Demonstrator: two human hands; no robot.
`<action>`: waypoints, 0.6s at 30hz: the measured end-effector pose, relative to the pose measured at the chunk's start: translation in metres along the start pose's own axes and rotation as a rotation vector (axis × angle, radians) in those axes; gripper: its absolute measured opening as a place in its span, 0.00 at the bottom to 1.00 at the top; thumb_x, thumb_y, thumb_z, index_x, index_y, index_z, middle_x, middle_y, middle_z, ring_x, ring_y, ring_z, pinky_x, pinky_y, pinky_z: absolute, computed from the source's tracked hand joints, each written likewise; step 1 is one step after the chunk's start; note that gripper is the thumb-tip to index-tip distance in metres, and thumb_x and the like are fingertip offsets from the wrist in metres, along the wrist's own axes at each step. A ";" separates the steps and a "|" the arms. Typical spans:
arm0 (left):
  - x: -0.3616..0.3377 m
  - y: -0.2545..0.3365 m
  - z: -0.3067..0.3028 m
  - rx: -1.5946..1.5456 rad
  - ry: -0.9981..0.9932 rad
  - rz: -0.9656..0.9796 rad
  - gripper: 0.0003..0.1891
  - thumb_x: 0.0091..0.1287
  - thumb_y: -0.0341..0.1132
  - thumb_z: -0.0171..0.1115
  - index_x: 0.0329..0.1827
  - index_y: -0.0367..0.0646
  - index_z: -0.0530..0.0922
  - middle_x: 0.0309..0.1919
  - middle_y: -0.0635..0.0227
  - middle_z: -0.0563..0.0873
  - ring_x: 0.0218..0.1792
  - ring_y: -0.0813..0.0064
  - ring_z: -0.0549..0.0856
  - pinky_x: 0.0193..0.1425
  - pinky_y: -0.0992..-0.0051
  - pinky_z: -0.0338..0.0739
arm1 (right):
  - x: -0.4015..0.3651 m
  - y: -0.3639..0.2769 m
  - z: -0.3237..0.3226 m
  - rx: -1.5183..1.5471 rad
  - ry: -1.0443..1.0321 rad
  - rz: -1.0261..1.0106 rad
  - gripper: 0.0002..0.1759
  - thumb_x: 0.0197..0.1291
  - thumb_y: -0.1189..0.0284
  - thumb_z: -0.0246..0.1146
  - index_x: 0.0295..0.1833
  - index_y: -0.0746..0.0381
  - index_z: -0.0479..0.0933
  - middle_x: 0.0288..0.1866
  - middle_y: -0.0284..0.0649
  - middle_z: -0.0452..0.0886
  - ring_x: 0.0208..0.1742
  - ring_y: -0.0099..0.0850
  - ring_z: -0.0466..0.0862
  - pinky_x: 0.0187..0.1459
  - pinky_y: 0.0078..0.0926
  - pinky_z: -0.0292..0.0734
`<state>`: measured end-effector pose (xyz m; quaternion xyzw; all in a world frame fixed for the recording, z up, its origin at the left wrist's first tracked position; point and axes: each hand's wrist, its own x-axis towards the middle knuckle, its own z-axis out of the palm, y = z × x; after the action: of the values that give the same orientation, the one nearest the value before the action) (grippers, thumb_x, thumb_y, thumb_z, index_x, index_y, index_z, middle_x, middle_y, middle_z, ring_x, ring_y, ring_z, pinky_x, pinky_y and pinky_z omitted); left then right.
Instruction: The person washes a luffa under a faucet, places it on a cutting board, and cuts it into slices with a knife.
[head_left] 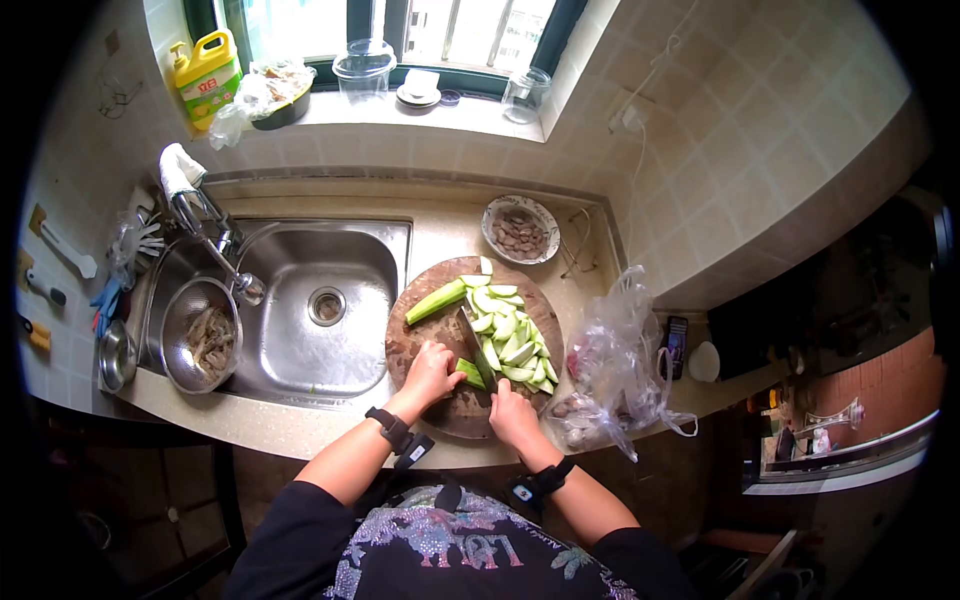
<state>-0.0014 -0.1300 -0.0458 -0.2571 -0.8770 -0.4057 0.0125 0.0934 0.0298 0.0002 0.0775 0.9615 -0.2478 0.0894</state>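
On a round wooden cutting board (420, 345), my left hand (432, 372) has its fingers closed on the end of a green vegetable piece (470, 373), which looks like a gourd or squash. My right hand (513, 415) is wrapped round the handle of a kitchen knife (477, 345). Its dark blade stands at the cut end of that piece, pointing away from me. Pale green slices (515, 335) are heaped to the right of the blade. Farther up the board lies a longer green length (436, 301), apart from both hands.
Left of the board is a steel sink (320, 265) with a faucet (225, 250) and a colander (202, 335) holding what looks like shrimp. A bowl of meat-like pieces (520, 230) stands behind the board. Plastic bags (615, 365) and a phone (676, 345) lie to the right.
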 end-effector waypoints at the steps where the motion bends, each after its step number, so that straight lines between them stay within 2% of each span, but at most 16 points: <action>1: -0.001 0.001 0.000 -0.003 -0.008 0.002 0.15 0.42 0.33 0.73 0.18 0.40 0.72 0.24 0.62 0.76 0.36 0.59 0.75 0.43 0.67 0.73 | -0.002 0.000 0.000 0.003 0.000 0.000 0.12 0.62 0.69 0.52 0.44 0.66 0.62 0.24 0.60 0.77 0.29 0.59 0.78 0.32 0.54 0.72; 7: -0.001 -0.001 -0.003 -0.025 0.002 0.034 0.13 0.42 0.31 0.72 0.18 0.40 0.73 0.25 0.61 0.76 0.37 0.58 0.75 0.44 0.67 0.73 | -0.016 -0.002 -0.012 0.083 0.035 -0.021 0.11 0.61 0.71 0.52 0.44 0.66 0.62 0.24 0.60 0.77 0.29 0.59 0.78 0.32 0.54 0.72; 14: -0.001 -0.002 0.000 -0.031 -0.014 0.011 0.12 0.42 0.30 0.71 0.18 0.39 0.73 0.26 0.61 0.76 0.38 0.58 0.75 0.45 0.66 0.73 | -0.007 -0.002 0.004 0.009 0.002 0.005 0.11 0.62 0.69 0.51 0.43 0.65 0.61 0.24 0.59 0.78 0.29 0.57 0.79 0.32 0.53 0.74; 18: -0.002 -0.002 -0.003 -0.022 -0.028 0.038 0.11 0.42 0.30 0.71 0.18 0.39 0.74 0.26 0.61 0.77 0.38 0.58 0.75 0.45 0.66 0.73 | 0.005 -0.005 0.007 0.093 0.030 0.005 0.10 0.62 0.70 0.52 0.41 0.67 0.62 0.24 0.61 0.76 0.29 0.59 0.78 0.32 0.54 0.72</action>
<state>-0.0010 -0.1337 -0.0459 -0.2793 -0.8676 -0.4113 0.0053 0.0887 0.0225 -0.0046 0.0876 0.9500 -0.2910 0.0721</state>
